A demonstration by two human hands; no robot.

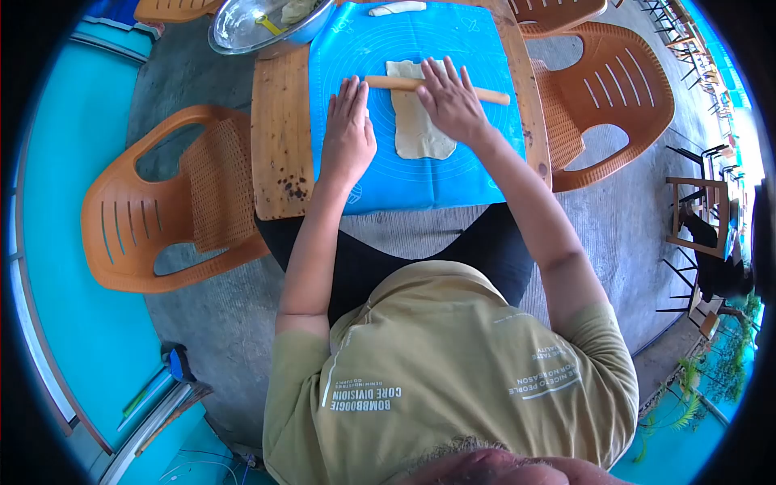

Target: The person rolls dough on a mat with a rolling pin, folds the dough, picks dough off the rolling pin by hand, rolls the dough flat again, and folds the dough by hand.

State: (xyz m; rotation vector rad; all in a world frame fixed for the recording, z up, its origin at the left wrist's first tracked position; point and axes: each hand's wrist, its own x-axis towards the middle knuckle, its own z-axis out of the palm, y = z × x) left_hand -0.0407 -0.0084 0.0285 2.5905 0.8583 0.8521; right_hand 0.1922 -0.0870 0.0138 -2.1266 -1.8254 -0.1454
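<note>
A flattened sheet of dough [420, 133] lies on the blue mat [477, 174], longer toward me than across. Over its upper part rests a wooden rolling pin [485, 95], slightly tilted, its right end sticking out past the dough. My right hand [454, 101] lies on the pin with its fingers stretched out. At the pin's left end is my left hand [349, 133], fingers extended and held side by side, palm turned toward the pin. Near the mat's far edge sits a rolled piece of dough [398, 8].
A metal bowl [283, 42] with a yellow-handled tool and dough inside stands at the wooden table's [279, 137] far left corner. Orange chairs flank the table on the left [133, 226] and right [618, 81].
</note>
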